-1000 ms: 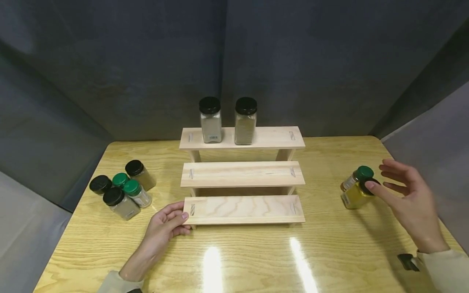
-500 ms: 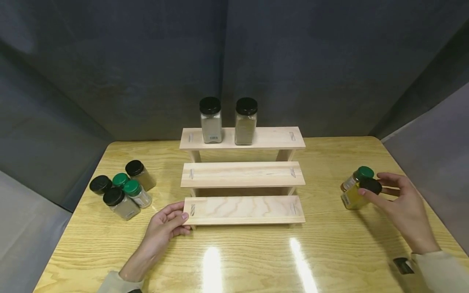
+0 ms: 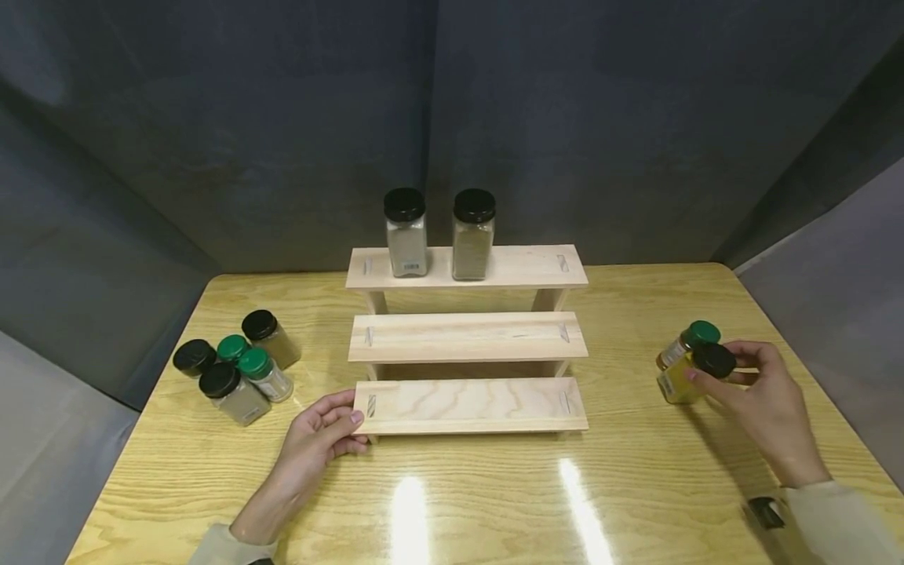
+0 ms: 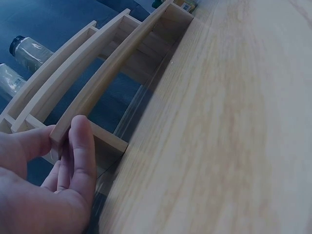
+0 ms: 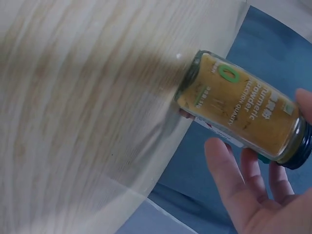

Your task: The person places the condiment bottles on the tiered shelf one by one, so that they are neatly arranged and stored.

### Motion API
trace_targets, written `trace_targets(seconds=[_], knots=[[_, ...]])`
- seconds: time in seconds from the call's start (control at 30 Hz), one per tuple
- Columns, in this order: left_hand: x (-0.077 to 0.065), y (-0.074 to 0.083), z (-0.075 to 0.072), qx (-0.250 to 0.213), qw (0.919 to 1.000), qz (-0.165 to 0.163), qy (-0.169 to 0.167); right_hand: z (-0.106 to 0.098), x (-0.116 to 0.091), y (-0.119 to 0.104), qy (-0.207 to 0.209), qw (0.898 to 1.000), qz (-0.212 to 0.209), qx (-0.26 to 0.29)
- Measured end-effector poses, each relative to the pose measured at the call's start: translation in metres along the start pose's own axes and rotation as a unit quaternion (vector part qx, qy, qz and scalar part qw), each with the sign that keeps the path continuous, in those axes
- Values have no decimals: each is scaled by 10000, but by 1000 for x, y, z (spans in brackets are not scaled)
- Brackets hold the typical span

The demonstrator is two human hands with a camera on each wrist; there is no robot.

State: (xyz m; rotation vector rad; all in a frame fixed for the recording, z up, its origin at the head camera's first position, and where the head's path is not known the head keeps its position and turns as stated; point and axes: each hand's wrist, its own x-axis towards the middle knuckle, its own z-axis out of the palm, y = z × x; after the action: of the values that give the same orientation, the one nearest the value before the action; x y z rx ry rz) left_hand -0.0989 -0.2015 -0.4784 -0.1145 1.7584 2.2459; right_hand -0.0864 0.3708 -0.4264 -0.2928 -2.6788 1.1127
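Observation:
My left hand [image 3: 318, 431] holds the left end of the lowest shelf of a wooden three-tier rack [image 3: 472, 405]. In the left wrist view, thumb and fingers of this hand [image 4: 63, 170] pinch the board's end. At the right, my right hand [image 3: 763, 408] is around a glass jar of turmeric powder [image 3: 681, 382] with a black lid, upright on the table. Its thumb is at the jar's near side. In the right wrist view the index finger [image 5: 224, 165] stays apart from the glass. A green-lidded spice jar [image 3: 699, 333] stands close behind, partly hidden.
Two tall black-lidded jars [image 3: 407, 247] stand on the rack's top shelf. Several spice jars [image 3: 243, 400] with black or green lids cluster at the table's left. Dark curtains [image 3: 452, 118] hang behind the wooden table [image 3: 636, 486].
My right hand has moved left towards the turmeric jar, and its fingers have come in around the lid. The jar has not moved. My left hand stays on the rack.

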Motion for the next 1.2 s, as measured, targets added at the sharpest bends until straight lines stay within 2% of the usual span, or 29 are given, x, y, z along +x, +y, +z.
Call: trace_targets(seconds=[0.27,0.5,0.8,0.93,1.2], knots=[[0,0,1,10,10000,7,-26,3,-1,0,100,9999,13,66],[1,0,2,10,9999,64,-99,2,-2,-1,402,9992,-46,-18],[1,0,2,-1,10000,20,-93,-6,-7,-2,323,9994,-38,72],[1,1,2,-19,10000,31,-70,-12,-13,-11,335,9992,-144,187],[-1,0,2,-67,10000,64,37,-21,-24,-41,229,9986,-356,311]])
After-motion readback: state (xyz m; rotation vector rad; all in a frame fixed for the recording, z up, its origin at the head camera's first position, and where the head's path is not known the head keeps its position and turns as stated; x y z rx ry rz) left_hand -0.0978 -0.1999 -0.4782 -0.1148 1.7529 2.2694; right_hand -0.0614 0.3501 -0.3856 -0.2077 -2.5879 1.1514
